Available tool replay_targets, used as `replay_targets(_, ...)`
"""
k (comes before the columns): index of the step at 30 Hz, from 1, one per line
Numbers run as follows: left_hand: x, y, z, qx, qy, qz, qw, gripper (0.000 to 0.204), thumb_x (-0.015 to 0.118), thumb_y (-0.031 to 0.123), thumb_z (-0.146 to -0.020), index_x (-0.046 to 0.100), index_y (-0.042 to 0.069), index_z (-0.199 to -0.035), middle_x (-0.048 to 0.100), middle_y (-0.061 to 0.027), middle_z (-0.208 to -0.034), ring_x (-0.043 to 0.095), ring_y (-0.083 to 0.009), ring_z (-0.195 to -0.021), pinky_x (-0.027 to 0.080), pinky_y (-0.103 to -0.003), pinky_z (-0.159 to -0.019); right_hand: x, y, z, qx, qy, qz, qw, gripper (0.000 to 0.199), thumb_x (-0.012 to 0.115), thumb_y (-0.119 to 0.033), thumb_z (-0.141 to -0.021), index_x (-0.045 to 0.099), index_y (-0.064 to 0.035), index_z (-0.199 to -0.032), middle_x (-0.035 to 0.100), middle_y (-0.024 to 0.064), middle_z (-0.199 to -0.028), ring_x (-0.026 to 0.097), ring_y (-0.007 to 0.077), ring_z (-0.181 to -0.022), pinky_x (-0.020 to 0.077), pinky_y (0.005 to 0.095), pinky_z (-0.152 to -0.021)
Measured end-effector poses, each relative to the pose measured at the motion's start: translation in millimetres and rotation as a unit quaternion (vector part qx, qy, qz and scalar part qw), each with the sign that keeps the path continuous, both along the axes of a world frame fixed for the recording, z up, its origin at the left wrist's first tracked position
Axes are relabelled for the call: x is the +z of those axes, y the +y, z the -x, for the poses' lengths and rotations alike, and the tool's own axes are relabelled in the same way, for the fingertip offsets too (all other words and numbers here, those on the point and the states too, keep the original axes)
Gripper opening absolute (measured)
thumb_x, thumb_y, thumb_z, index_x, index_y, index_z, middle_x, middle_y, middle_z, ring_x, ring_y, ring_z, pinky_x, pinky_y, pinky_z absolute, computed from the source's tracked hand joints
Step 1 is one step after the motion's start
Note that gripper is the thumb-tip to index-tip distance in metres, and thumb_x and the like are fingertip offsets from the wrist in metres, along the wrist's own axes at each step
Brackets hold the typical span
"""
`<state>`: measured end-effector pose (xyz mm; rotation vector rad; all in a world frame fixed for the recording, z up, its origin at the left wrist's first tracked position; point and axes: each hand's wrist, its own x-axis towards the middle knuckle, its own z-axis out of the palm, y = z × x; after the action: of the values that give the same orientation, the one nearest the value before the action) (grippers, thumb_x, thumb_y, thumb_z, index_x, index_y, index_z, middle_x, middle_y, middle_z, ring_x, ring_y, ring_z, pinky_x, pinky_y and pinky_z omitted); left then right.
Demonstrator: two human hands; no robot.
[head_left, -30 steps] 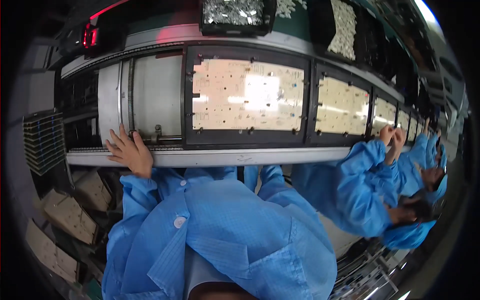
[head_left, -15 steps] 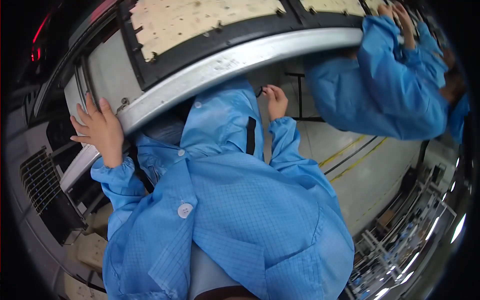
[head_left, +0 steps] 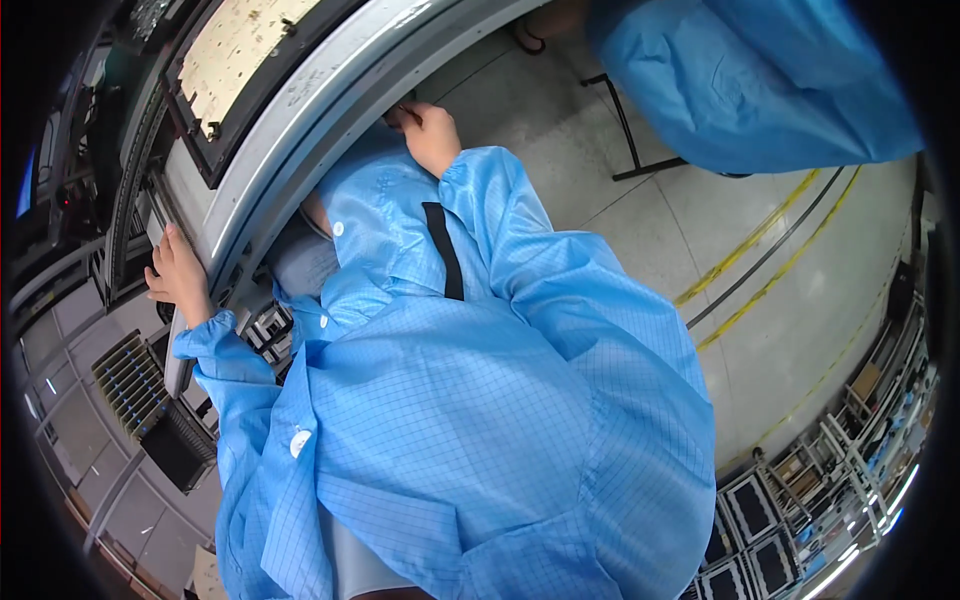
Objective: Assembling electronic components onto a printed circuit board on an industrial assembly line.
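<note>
My left hand [head_left: 178,278] lies with its fingers stretched out against the outer side of the metal conveyor frame [head_left: 200,170]. Nothing shows in its grip. Beside my knee and just below the long silver rail [head_left: 335,85], my right hand [head_left: 430,138] is closed in a pinch. Something small and dark is at its fingertips, too hidden to name. Past the rail, a cream-coloured board with small holes [head_left: 235,65] sits in a black frame [head_left: 205,160]. A blue smock with a checked weave covers my arms and lap.
A co-worker in a blue smock [head_left: 740,85] is at the upper right, near a black metal stand leg [head_left: 630,130]. Yellow floor lines [head_left: 760,240] run across the grey floor. A slotted rack [head_left: 130,385] stands at left, and shelving with black trays [head_left: 750,510] at lower right.
My view has turned and shifted to the right. My right hand has come in closer under the rail beside my knee. My left hand stays at the frame's edge, its fingers less spread.
</note>
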<state>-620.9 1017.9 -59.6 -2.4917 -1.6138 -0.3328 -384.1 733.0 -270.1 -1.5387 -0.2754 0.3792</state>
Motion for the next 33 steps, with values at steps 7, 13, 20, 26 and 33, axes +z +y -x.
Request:
replay_targets(7,8.3,12.6,-0.1,0.009,-0.013,0.024,1.0,0.063,0.035,0.065,-0.094,0.061,0.026,-0.135,0.052,0.0016,-0.146,0.02,-0.0391,-0.143,0.001,-0.051,-0.118,-2.9,7.9,1.2,-0.048,-0.019,-0.039,0.998,0.022,0.057,-0.013,-0.095,0.071,0.001,-0.105,0.074,0.0145,-0.088,0.073,0.0258,-0.084,0.0553,0.0334,-0.077)
replay_targets(13,17.6,35.6,18.6,-0.032,-0.01,0.082,0.996,0.059,0.032,0.06,-0.096,0.068,0.023,-0.126,0.059,-0.0018,-0.138,0.029,-0.0301,-0.139,0.007,-0.039,-0.118,12.1,2.4,0.1,-0.076,0.044,-0.077,0.993,0.023,0.061,-0.017,-0.089,0.072,-0.0029,-0.103,0.071,0.0208,-0.088,0.068,0.0396,-0.09,0.054,0.0432,-0.083)
replay_targets(20,18.0,25.0,10.3,-0.081,0.005,0.051,0.995,0.057,0.029,0.048,-0.103,0.071,0.013,-0.119,0.071,-0.0029,-0.115,0.06,-0.0176,-0.111,0.028,-0.034,-0.105,0.0,9.3,9.1,0.047,0.014,-0.022,0.999,0.026,0.065,-0.019,-0.088,0.073,-0.0042,-0.108,0.073,0.0172,-0.099,0.07,0.0324,-0.095,0.0537,0.0384,-0.087)
replay_targets(26,21.2,-2.4,0.1,-0.058,-0.098,0.125,0.986,0.056,0.035,0.046,-0.102,0.071,0.006,-0.118,0.072,-0.0079,-0.113,0.063,-0.0182,-0.103,0.038,-0.031,-0.099,4.7,8.1,7.2,-0.021,0.04,-0.061,0.997,0.026,0.065,-0.019,-0.088,0.072,-0.0066,-0.11,0.072,0.0179,-0.102,0.07,0.0335,-0.095,0.0533,0.0389,-0.088)
replay_targets(33,23.8,-8.7,-2.3,-0.019,-0.118,0.169,0.978,0.057,0.029,0.043,-0.104,0.07,0.006,-0.118,0.072,-0.0077,-0.11,0.063,-0.0194,-0.102,0.039,-0.033,-0.1,-13.3,24.4,12.7,0.09,-0.009,-0.045,0.995,0.025,0.062,-0.015,-0.087,0.073,-0.007,-0.108,0.072,0.0163,-0.103,0.068,0.0344,-0.098,0.0523,0.0407,-0.09)
